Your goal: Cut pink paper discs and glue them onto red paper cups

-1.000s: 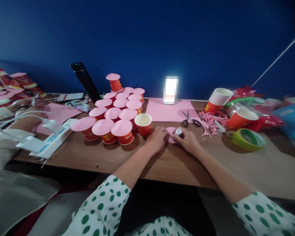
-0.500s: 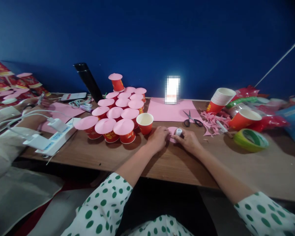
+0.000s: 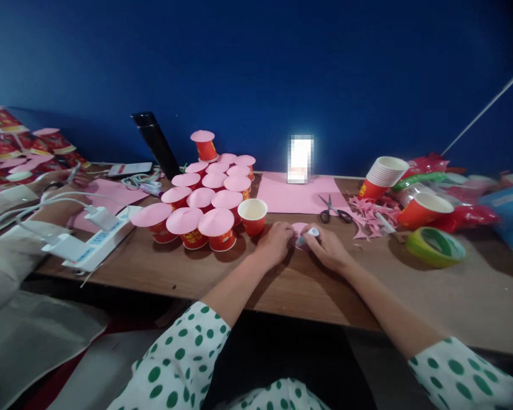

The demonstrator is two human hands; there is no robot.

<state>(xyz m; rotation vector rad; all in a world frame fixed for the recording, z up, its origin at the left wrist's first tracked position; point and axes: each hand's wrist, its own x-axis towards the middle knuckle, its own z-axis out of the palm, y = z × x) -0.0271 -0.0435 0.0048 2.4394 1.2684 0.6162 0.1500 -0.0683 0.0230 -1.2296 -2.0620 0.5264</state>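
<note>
My right hand (image 3: 331, 247) is closed around a small white glue stick (image 3: 310, 234), which tilts over a pink paper circle (image 3: 298, 228) on the table. Opposite it, my left hand (image 3: 277, 242) grips the circle's left edge, fingers curled; the hands hide part of the paper. Just left of my left hand stands an uncovered red paper cup (image 3: 253, 216). Beyond it are several red cups topped with pink paper discs (image 3: 216, 223). Scissors (image 3: 334, 210) lie behind my right hand, near a pink paper sheet (image 3: 277, 193).
Paper scraps (image 3: 370, 215), stacked cups (image 3: 382, 176), a tilted cup (image 3: 425, 210) and green tape (image 3: 436, 247) are at right. A lit phone (image 3: 300, 159) stands behind. Leftward are a power strip (image 3: 98, 242), a black bottle (image 3: 156, 145) and a co-worker's hand (image 3: 74, 176) with scissors.
The glue stick has tipped over further and shifted slightly across the paper circle with my right hand. My left hand stays by the circle. The whole view has shifted slightly.
</note>
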